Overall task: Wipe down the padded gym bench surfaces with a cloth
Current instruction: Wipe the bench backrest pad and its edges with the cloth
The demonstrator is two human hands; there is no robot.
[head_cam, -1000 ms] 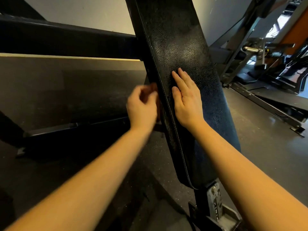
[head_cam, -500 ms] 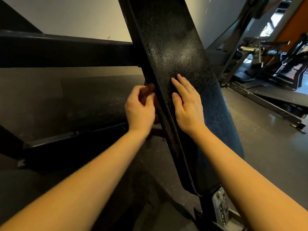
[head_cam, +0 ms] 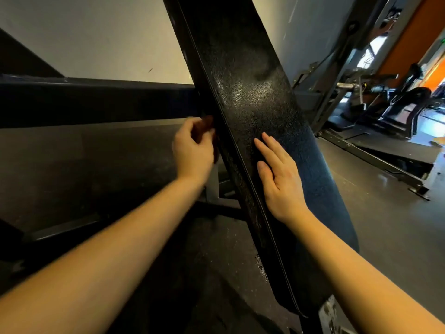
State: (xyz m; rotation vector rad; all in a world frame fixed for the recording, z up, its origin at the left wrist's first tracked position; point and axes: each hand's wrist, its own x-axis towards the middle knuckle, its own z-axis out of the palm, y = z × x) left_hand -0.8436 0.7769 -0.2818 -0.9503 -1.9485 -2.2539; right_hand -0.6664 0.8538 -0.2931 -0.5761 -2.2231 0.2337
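A long black padded bench back [head_cam: 250, 97] stands steeply tilted across the middle of the view. My right hand [head_cam: 277, 174] lies flat on its textured face, fingers straight and pointing up the pad. At the pad's left side edge, my left hand [head_cam: 192, 150] has its fingers curled round a small dark reddish-brown cloth [head_cam: 206, 126] and holds it against that edge. Most of the cloth is hidden inside the hand.
A thick black horizontal bar [head_cam: 96, 104] runs behind the pad on the left. The bench's metal adjuster bracket [head_cam: 330, 312] shows at the pad's lower end. Other gym machines [head_cam: 390, 109] stand at the right on the dark rubber floor [head_cam: 397, 225].
My right hand has slid a little lower on the pad's face. My left hand stays at the pad's left edge with the cloth. The view has tilted slightly.
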